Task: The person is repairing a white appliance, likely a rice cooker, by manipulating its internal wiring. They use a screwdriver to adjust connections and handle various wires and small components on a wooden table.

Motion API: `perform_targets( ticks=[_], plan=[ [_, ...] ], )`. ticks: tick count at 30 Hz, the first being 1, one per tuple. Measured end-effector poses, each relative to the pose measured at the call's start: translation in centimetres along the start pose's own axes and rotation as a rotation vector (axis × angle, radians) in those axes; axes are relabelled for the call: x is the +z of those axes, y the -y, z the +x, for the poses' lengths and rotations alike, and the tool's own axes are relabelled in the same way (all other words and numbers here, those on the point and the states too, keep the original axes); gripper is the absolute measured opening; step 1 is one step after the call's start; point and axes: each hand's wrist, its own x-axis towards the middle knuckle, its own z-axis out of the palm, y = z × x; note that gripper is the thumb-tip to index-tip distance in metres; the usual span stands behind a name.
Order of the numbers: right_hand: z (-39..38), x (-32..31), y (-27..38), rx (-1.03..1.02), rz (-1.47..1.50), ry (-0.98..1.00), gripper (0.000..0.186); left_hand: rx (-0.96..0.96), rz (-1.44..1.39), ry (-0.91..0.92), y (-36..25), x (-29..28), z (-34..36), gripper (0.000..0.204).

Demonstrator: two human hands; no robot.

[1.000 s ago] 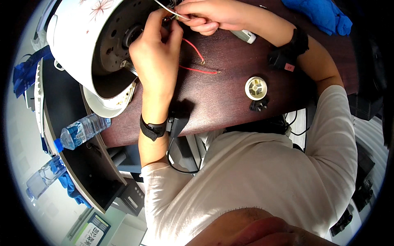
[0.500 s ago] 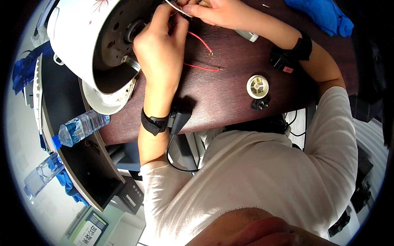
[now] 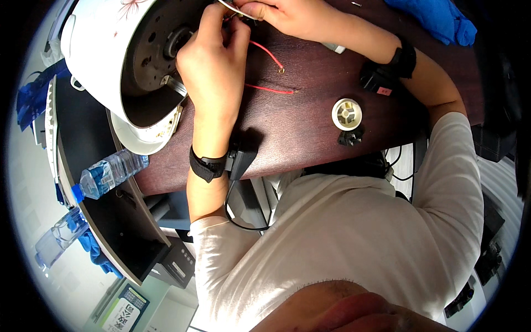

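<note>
A white appliance shell (image 3: 91, 61) with a dark, open underside lies tipped on its side at the upper left. Against its opening, my left hand (image 3: 213, 69) is closed, thumb and forefinger pinched together; what lies between them is hidden. My right hand (image 3: 285, 15) meets it at the top edge, its thumb and fingers closed around a white wire (image 3: 238, 10). Two red wires (image 3: 270, 53) trail out beside my left hand onto the table, one ending in a ring terminal (image 3: 281, 70). A metal bracket (image 3: 176, 84) shows inside the shell's rim.
On the brown table (image 3: 298, 130) sit a cream round part (image 3: 347, 114), a black plug (image 3: 350, 137) and, far right, a blue cloth (image 3: 437, 19). A white dish (image 3: 146, 143) is under the shell. A water bottle (image 3: 113, 172) lies left, near a dark shelf (image 3: 91, 138).
Both hands and the white shell have shifted slightly left, and the red wires with them. The pinching grip near the white wire looks the same.
</note>
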Motion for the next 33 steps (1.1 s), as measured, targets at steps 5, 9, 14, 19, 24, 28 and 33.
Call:
perform_targets(
  ticks=[5, 9, 14, 19, 24, 28, 33],
  plan=[
    [-0.2, 0.3, 0.1, -0.068, 0.003, -0.051, 0.012, 0.023, 0.004, -0.021, 0.2, 0.1, 0.0, 0.018],
    [-0.1, 0.2, -0.4, -0.060, -0.036, -0.024, 0.014, -0.049, -0.033, 0.016, 0.1, -0.5, 0.0, 0.018],
    [-0.1, 1.4, -2.4, -0.231, -0.186, -0.113, 0.016, -0.108, -0.080, 0.036, 0.3, -1.3, -0.3, 0.011],
    [-0.2, 1.1, -1.4, -0.105, -0.179, -0.027, 0.015, -0.100, -0.127, -0.014, 1.0, -0.4, -0.7, 0.012],
    [-0.2, 1.0, -0.8, -0.016, -0.152, 0.001, 0.014, -0.030, -0.122, -0.029, 1.2, 0.0, -0.9, 0.013],
    [-0.4, 0.7, -0.6, 0.055, -0.189, 0.041, 0.014, -0.054, -0.162, -0.012, 0.9, 0.0, -1.3, 0.016],
    [-0.7, 0.2, -0.8, 0.139, -0.210, 0.080, 0.014, -0.055, -0.207, 0.056, 0.1, 0.5, -2.3, 0.026]
  ],
)
